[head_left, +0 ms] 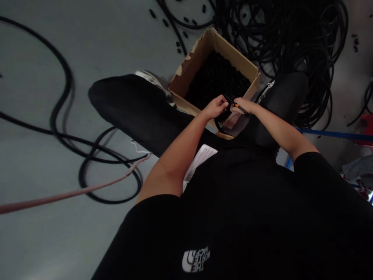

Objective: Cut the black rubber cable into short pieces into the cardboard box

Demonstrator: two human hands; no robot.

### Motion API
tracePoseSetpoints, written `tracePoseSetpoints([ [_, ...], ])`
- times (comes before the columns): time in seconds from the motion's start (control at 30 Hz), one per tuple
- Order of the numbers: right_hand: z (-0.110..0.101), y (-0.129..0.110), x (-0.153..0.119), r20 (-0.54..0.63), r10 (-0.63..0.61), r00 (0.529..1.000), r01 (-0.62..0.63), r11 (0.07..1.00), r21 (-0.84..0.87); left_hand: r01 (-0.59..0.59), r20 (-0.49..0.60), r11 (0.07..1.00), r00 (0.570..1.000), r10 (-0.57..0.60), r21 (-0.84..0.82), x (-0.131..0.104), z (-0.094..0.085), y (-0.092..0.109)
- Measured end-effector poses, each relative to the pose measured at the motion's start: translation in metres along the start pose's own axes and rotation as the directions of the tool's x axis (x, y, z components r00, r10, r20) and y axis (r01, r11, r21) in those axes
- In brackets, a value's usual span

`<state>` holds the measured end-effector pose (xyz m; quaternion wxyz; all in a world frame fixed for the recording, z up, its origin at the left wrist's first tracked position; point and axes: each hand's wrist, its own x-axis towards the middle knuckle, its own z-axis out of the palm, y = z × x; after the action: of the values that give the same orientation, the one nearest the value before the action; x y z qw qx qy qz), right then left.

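My right hand [242, 106] is closed around a black tool with orange parts [239, 107], at the near edge of a cardboard box [237, 51]. Just to its left, my left hand [217, 107] has its fingers pressed together at a dark piece, too small and dark to name. A black cable [218, 126] hangs down below the left hand. Many short black pieces [217, 77] fill the bottom of the box under both hands.
A large heap of coiled black hose [309, 42] lies behind the box at the right. Black cable [67, 77] and a pinkish cord [72, 193] run across the floor at left. Small black pieces [165, 23] are scattered behind the box. My legs flank it.
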<state>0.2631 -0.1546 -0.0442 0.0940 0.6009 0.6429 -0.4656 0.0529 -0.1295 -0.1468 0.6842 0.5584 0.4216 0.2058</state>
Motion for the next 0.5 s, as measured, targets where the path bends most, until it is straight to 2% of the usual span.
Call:
tracePoseSetpoints([
  [0.2, 0.002, 0.0, 0.001, -0.075, -0.016, 0.997, 0.01, 0.997, -0.074, 0.109, -0.028, 0.994, 0.994, -0.109, 0.02, 0.001, -0.001, 0.003],
  [0.33, 0.005, 0.003, 0.005, -0.079, -0.022, 0.997, 0.011, 0.99, -0.139, 0.24, -0.044, 0.96, 0.971, -0.236, 0.146, 0.001, -0.003, 0.008],
  [0.43, 0.008, 0.007, 0.009, -0.094, -0.019, 0.995, 0.003, 0.986, -0.169, 0.22, -0.089, 0.938, 0.975, -0.204, 0.267, 0.001, -0.002, 0.01],
  [0.5, 0.01, 0.011, 0.012, -0.074, -0.018, 0.997, 0.008, 0.992, -0.129, 0.179, -0.079, 0.931, 0.984, -0.162, 0.317, 0.002, 0.001, 0.009],
])
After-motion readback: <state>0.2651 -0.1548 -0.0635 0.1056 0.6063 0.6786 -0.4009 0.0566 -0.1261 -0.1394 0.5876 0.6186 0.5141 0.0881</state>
